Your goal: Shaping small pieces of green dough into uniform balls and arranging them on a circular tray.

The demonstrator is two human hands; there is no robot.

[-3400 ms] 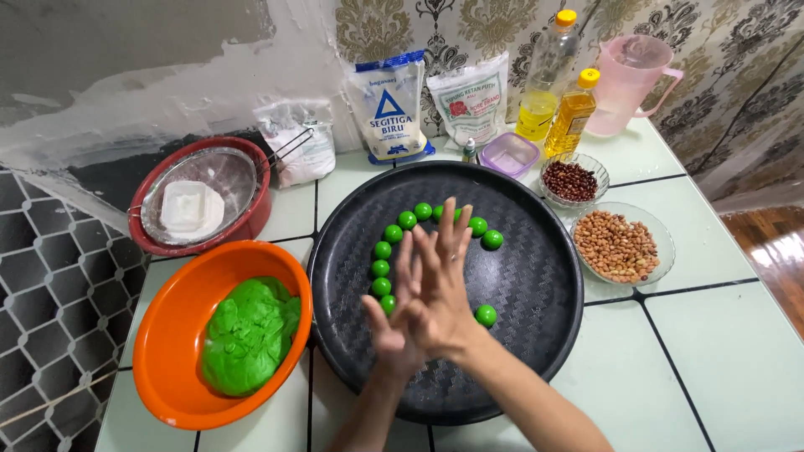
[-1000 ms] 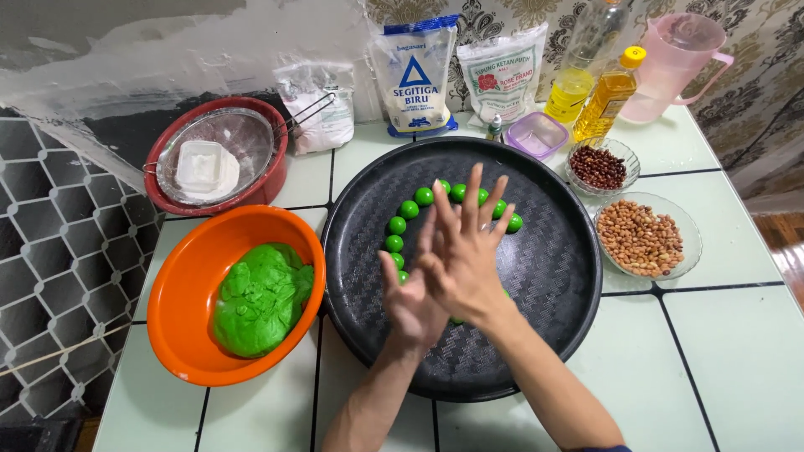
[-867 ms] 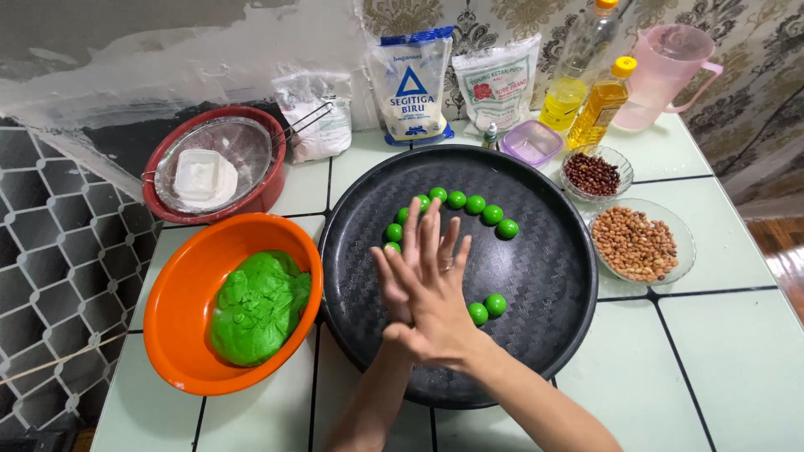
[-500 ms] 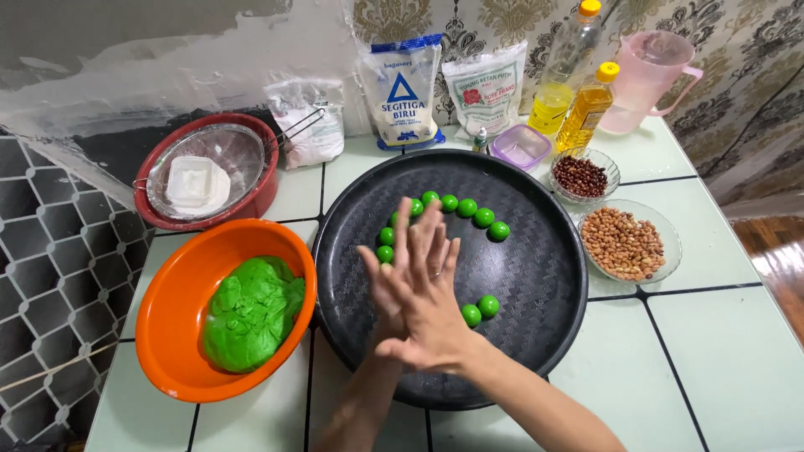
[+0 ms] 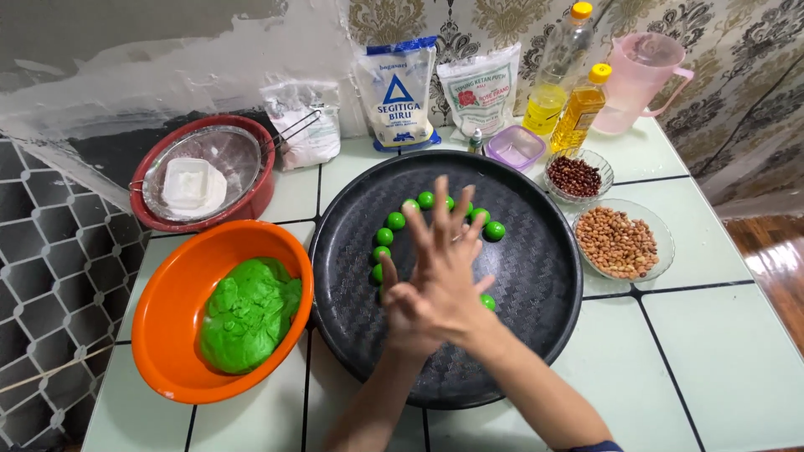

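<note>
My left hand (image 5: 400, 314) and my right hand (image 5: 444, 251) are pressed palm to palm above the middle of a round black tray (image 5: 536, 351). The right hand lies on top with its fingers spread and pointing away from me. Anything between the palms is hidden. On the tray, small green dough balls (image 5: 425, 200) form an arc just beyond my fingertips, and one more green ball (image 5: 488, 301) peeks out beside my right wrist. An orange bowl (image 5: 167, 285) with a lump of green dough (image 5: 247, 314) sits left of the tray.
Behind the orange bowl, a red bowl (image 5: 251, 197) holds a metal strainer with a white block (image 5: 188, 182). Glass bowls of peanuts (image 5: 618, 241) and red beans (image 5: 578, 176) stand right of the tray. Flour bags (image 5: 398, 92), two oil bottles (image 5: 579, 109) and a pink jug (image 5: 641, 79) line the wall.
My pressed hands have slid back and forth against each other over the tray. The view has shifted slightly. The tray and bowls have stayed put.
</note>
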